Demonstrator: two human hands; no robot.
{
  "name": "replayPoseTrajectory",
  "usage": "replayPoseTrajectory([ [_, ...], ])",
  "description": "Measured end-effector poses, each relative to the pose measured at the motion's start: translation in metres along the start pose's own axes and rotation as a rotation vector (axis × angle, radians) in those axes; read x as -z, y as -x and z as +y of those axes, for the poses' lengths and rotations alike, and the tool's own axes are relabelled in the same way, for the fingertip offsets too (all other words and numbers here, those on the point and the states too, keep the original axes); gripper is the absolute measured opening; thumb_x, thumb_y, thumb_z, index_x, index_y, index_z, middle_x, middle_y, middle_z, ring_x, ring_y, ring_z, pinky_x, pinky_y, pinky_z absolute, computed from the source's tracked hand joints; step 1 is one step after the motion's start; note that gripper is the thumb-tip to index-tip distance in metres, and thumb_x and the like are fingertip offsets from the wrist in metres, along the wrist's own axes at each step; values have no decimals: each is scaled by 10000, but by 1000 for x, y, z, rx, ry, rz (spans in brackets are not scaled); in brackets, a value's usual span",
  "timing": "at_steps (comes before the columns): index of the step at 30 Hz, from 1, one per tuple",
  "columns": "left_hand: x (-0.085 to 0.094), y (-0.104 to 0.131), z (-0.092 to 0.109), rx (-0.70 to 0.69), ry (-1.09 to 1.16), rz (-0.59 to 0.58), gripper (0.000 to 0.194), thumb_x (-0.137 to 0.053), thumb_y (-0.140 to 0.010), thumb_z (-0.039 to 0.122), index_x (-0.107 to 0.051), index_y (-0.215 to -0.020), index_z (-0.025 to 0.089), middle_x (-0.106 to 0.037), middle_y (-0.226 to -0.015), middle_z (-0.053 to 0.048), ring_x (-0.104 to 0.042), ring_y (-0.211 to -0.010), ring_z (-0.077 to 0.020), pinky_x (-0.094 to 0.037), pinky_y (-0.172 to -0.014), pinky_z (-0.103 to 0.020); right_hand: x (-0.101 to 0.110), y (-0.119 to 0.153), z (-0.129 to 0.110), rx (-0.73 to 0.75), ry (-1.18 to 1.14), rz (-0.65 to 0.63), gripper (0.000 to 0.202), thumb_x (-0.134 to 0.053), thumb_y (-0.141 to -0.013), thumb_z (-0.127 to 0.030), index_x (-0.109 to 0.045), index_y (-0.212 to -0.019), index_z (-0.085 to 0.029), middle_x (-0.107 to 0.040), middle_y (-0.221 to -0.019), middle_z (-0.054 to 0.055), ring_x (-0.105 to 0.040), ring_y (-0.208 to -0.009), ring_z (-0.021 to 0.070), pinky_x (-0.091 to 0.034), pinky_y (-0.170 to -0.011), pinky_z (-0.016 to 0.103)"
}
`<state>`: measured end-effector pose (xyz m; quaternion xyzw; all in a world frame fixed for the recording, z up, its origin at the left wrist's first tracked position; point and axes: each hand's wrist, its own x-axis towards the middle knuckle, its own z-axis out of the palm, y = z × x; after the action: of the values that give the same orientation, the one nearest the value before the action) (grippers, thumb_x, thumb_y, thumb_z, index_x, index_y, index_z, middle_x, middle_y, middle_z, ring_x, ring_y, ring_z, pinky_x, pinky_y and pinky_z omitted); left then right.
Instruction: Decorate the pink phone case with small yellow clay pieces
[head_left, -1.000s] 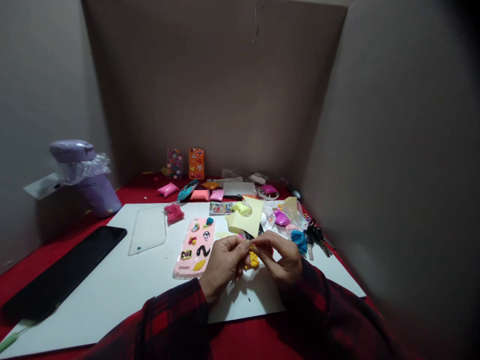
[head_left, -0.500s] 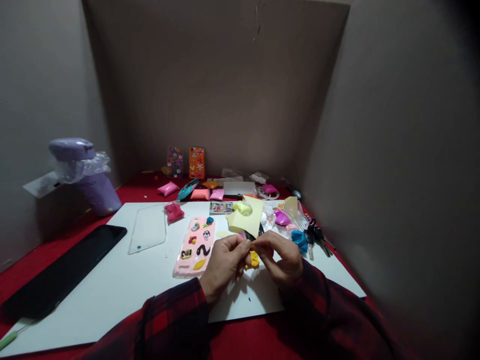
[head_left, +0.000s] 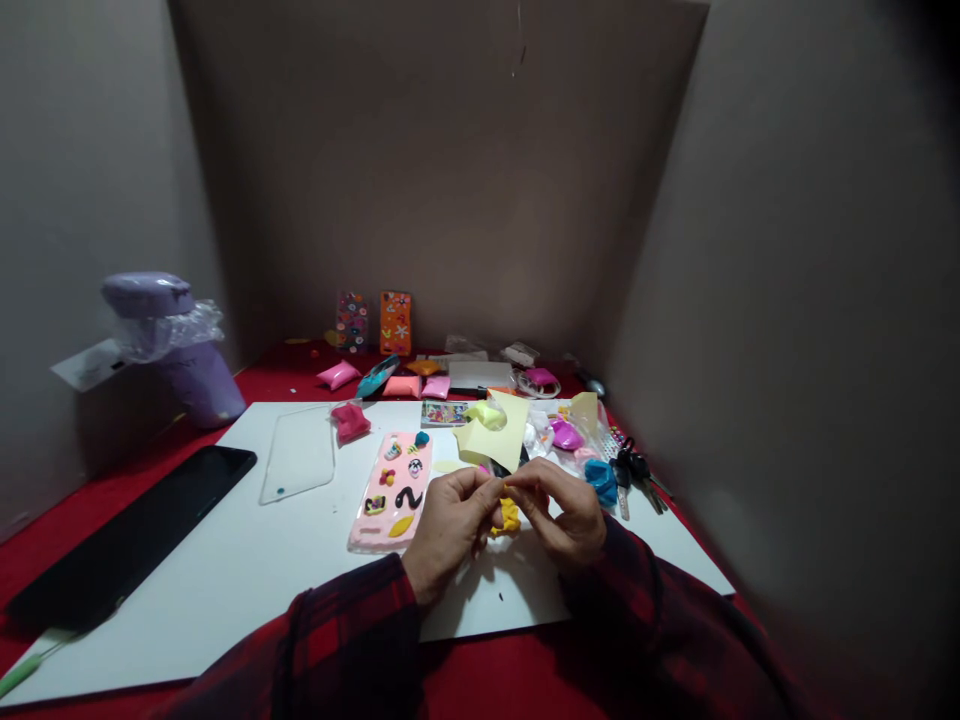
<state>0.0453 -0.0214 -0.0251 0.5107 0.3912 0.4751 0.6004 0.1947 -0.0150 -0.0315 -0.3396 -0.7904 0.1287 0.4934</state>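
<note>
Above the white board, my left hand point(head_left: 452, 520) is closed, thumb pressed against the fingers. My right hand point(head_left: 559, 508) meets it with a fingertip pinch. Between the fingertips a tiny yellow bit of clay point(head_left: 507, 488) just shows; most of it is hidden. A crumpled yellow clay packet point(head_left: 510, 516) lies below and behind the fingers. To the left of my left hand is a pink phone case point(head_left: 379, 515) carrying small clay shapes: a flower, a black curve, a yellow leaf and others. A yellow paper sheet point(head_left: 504, 440) with a cut-out lies just beyond the hands.
On the white board point(head_left: 202, 570) are a black phone point(head_left: 142, 530), a clear phone case point(head_left: 300, 455) and a red packet point(head_left: 350, 423). Keys point(head_left: 637, 475) and a blue packet point(head_left: 600, 482) lie right. A purple bottle point(head_left: 196, 375) stands left; decorated cases point(head_left: 395, 323) lean behind.
The fingertips have shifted slightly around the small yellow bit, and more of the yellow packet shows. The whole view has moved a little; the other things lie as before.
</note>
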Motion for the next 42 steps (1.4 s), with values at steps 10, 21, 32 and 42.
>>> replayPoseTrajectory([
  [10,1,0,-1,-5,-29,46,317,-592,-739,413,-514,-597,140,-484,-460,45,-338,-321,-33,-234,-327,-167,0,1,-5,-84,-31,-6,86,-522,-811,-180,-589,-759,-168,-520,-616,13,-452,-519,126,-382,-469,263],
  [21,-2,4,6,-86,-143,43,288,-581,-758,356,-515,-574,144,-472,-473,47,-341,-375,-37,-241,-385,-174,2,-1,-3,-187,-75,-63,142,-507,-829,-231,-612,-780,-149,-594,-634,25,-505,-508,119,-398,-461,240],
  [32,-2,2,5,-61,-127,65,297,-599,-739,367,-521,-565,138,-490,-473,38,-363,-403,-49,-250,-402,-180,1,0,-2,-202,-83,-94,146,-484,-842,-237,-580,-777,-149,-574,-625,15,-518,-517,122,-405,-480,243],
  [42,-2,3,6,-76,-124,63,283,-606,-732,361,-536,-575,136,-492,-484,36,-402,-431,-59,-293,-426,-182,2,-1,-3,-210,-91,-102,153,-473,-850,-209,-596,-799,-134,-603,-636,32,-555,-548,126,-415,-505,234],
])
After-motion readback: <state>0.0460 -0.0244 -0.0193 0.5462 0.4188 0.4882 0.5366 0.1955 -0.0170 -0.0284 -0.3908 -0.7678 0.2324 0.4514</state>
